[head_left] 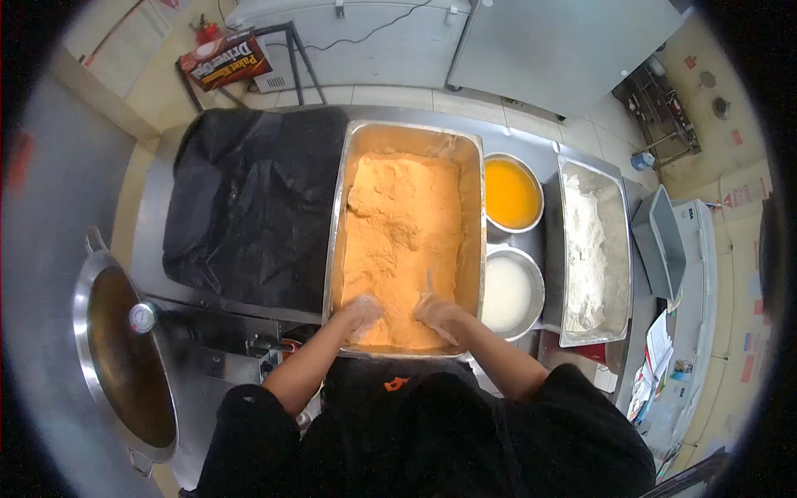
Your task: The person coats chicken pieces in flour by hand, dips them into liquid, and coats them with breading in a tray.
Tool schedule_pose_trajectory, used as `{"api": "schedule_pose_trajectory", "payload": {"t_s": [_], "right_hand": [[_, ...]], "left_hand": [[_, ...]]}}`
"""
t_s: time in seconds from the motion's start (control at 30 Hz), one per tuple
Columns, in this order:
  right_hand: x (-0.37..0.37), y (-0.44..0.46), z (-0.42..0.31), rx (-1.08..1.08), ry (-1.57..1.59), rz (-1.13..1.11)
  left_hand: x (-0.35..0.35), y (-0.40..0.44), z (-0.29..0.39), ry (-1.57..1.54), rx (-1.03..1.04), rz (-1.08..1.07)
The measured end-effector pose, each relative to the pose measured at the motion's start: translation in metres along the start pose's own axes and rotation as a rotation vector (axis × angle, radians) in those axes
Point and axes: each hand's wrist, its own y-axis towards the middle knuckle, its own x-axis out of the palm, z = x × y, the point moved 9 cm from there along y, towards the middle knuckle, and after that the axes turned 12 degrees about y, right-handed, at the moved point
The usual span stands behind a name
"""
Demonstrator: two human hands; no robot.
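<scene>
A deep rectangular metal pan [341, 207] in front of me holds a thick bed of orange breading flour [403, 236]. Both hands reach into its near end and look pale with powder, or thinly gloved. My left hand [361, 318] is sunk in the flour by the left wall, its fingertips buried and its grip hidden. Close to the right wall, my right hand [440, 317] presses into the flour with fingers stretched apart. No object shows in either hand.
Right of the pan stand a bowl of orange liquid [512, 194], a bowl of whitish liquid [507, 293] and a metal pan of white flour [584, 249]. To the left lie a black cover [253, 203] and a wide pan of dark oil [124, 357] with a dial thermometer [143, 317].
</scene>
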Motion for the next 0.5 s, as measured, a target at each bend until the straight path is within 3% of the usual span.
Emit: {"api": "schedule_pose_trajectory", "payload": {"t_s": [0.03,0.07,0.13,0.23,0.3,0.33,0.4,0.43,0.47,0.5], "right_hand": [[-0.011,-0.006,-0.011,-0.076,-0.032,-0.036],[-0.036,-0.020,0.000,0.094,0.342,0.183],[-0.046,-0.049,0.006,0.278,0.735,0.394],[-0.032,-0.058,-0.031,0.235,0.155,0.048],[-0.047,-0.062,-0.041,0.491,0.624,0.192],[0.010,-0.008,-0.003,0.072,0.524,0.202],[-0.029,-0.024,-0.007,0.160,0.650,0.218],[-0.062,-0.033,-0.005,0.250,0.765,0.229],[-0.098,-0.034,-0.008,0.233,0.652,0.198],[-0.128,-0.028,-0.008,0.218,0.545,0.166]], "left_hand": [[0.001,0.001,0.006,0.155,0.146,0.002],[0.003,0.001,-0.001,0.103,0.138,0.009],[-0.001,-0.008,-0.025,-0.283,-0.131,0.048],[0.017,-0.015,-0.001,-0.325,-0.318,0.077],[0.035,-0.007,0.013,-0.477,-0.325,-0.047],[0.040,-0.004,0.017,-0.555,-0.217,-0.149],[0.039,0.001,0.008,-0.558,-0.053,-0.171],[0.020,-0.002,-0.009,-0.532,-0.072,-0.082],[-0.002,-0.004,-0.033,-0.553,-0.155,-0.007],[-0.024,-0.001,-0.058,-0.792,-0.238,0.001]]}}
